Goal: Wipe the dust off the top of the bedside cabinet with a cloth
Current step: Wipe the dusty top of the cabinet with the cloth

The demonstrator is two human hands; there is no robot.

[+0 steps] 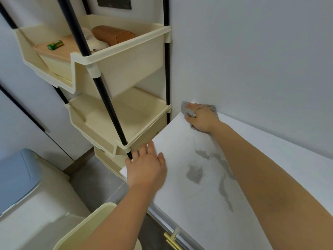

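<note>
Cabinet top (180,141): smooth matt white w/ grey smears. Cloth (185,107): grey fabric. Left rack (126,56): glossy cream plastic, black poles.

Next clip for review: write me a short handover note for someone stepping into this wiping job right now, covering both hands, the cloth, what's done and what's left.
Right hand: pressing the grey cloth flat on the cabinet top, in the far corner by the wall.
Left hand: empty, fingers spread, resting over the cabinet top's left edge beside the cream shelf rack.
Done: wiping is under way at the far corner.
Left: grey dust smears sit mid-surface, between the two arms; the near part also looks unwiped. Work the cloth back toward the front edge.
</note>
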